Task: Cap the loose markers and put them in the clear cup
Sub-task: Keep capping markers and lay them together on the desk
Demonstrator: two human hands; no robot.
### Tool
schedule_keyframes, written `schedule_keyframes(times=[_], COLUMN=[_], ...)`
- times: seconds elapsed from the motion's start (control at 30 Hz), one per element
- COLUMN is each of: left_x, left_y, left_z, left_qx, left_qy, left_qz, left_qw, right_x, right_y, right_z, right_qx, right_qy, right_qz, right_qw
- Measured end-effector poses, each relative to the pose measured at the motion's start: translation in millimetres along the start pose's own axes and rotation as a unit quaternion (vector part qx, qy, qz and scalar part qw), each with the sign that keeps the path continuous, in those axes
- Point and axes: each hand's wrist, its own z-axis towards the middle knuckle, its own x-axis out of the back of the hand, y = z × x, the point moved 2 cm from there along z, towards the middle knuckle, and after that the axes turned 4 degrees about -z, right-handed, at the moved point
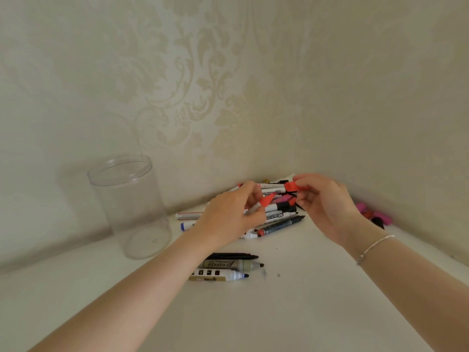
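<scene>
Nearest, below both hands on the white tabletop, three uncapped markers lie side by side with tips pointing toward the right hand's side: a blue-tipped white marker, a grey-bodied marker and a slim black marker. They sit just beneath the left forearm, apart from everything else.

Above them the two hands are raised close together but not touching. The left hand has its fingers curled round a red-tipped marker, whose bare red tip angles up toward the right hand. The right hand, with a thin silver bracelet on its wrist, pinches a red cap between thumb and fingertips; the cap's open end faces the marker tip, with a small gap between the two.

Directly under and behind the hands lies a loose pile of markers, white, black and pink barrels crossing one another, reaching back into the corner of the wall. Beyond the right wrist, against the wall, a small cluster of pink, red and black caps rests.

Well off to the outside of the left hand stands the clear cup, upright, with nothing in it. Patterned cream wallpaper rises behind.
</scene>
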Motion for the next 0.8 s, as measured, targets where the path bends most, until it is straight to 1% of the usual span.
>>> schedule_keyframes(times=[0.07,0.2,0.4,0.53,0.7,0.8], left_x=[-1,-4,-5,-5,-7,-8], left_y=[3,6,7,7,3,-2], left_z=[1,3,4,6,7,7], left_qx=[-0.002,-0.007,-0.003,-0.006,-0.004,-0.004], left_qy=[0.012,0.013,0.015,0.011,-0.001,-0.030], left_qz=[-0.015,-0.003,-0.003,-0.004,-0.039,0.039], left_qw=[1.000,1.000,1.000,1.000,0.999,0.999], right_x=[-1,-2,-5,-9,-14,-11], right_y=[-3,-5,-3,-1,2,2], right_z=[-1,-3,-6,-7,-10,-11], right_qx=[0.012,0.032,0.064,0.067,0.057,0.049], right_qy=[-0.019,-0.039,-0.026,-0.044,-0.088,-0.091], right_qz=[0.000,-0.056,-0.149,-0.174,-0.203,-0.171], right_qw=[1.000,0.997,0.986,0.981,0.974,0.980])
